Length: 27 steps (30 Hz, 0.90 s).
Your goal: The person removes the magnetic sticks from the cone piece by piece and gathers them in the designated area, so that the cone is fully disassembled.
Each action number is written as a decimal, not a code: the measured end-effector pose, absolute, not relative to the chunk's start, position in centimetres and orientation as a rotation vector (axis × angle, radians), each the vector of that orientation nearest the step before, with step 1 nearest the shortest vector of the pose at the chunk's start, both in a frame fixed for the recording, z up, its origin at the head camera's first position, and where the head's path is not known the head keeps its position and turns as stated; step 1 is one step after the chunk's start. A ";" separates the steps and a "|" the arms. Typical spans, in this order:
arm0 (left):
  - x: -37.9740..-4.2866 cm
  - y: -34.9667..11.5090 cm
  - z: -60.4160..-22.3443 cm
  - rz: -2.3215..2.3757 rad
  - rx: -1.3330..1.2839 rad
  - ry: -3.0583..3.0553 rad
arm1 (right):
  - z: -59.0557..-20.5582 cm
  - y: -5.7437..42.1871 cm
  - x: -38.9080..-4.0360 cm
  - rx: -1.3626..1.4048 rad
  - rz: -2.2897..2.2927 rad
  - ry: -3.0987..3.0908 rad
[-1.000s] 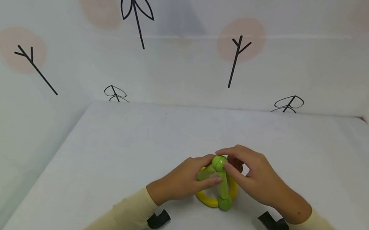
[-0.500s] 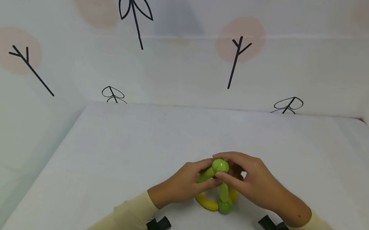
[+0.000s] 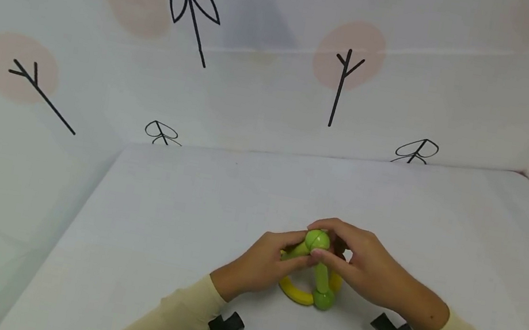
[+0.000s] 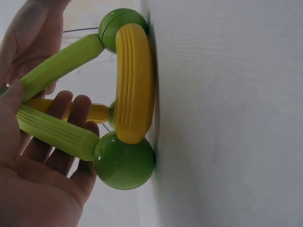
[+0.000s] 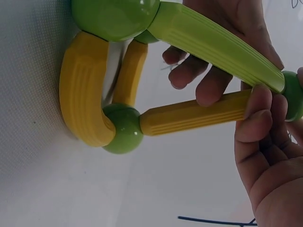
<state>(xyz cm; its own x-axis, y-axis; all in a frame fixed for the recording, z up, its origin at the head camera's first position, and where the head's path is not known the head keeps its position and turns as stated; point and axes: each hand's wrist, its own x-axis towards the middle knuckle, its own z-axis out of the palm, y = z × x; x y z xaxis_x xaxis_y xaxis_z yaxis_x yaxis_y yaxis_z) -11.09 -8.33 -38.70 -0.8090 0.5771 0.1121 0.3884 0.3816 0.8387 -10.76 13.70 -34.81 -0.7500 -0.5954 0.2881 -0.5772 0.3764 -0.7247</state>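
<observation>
A pyramid-shaped frame of plastic building rods and balls stands on the white table. Curved yellow rods (image 4: 135,85) and green balls (image 4: 124,161) form its ring-like base. Light green rods (image 4: 57,137) and a straight yellow rod (image 5: 189,116) lean together toward a green top ball (image 3: 317,240). My left hand (image 3: 255,261) grips the light green rods just below that ball, thumb in front. With thumb and fingers, my right hand (image 3: 367,265) pinches the top ball from the right, and in the right wrist view its fingertips touch the yellow rod's upper end. The fingers partly hide this joint.
The white tabletop (image 3: 173,208) stretches around the frame. White printed cloth walls (image 3: 264,101) rise at the back and sides. Black straps (image 3: 227,326) hang below both wrists, close over the table.
The top ball and both hands have shifted slightly down in the head view. My right thumb has come lower across the ball's front; the left hand keeps its grip.
</observation>
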 end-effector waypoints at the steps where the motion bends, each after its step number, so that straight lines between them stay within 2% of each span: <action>1: -11.1 -8.4 -38.7 1.407 0.862 2.439 | -34.8 13.7 -10.7 -1.098 -1.341 2.587; 27: -11.2 -8.4 -38.8 1.558 0.798 2.335 | -34.3 13.4 -10.2 -1.097 -1.248 2.571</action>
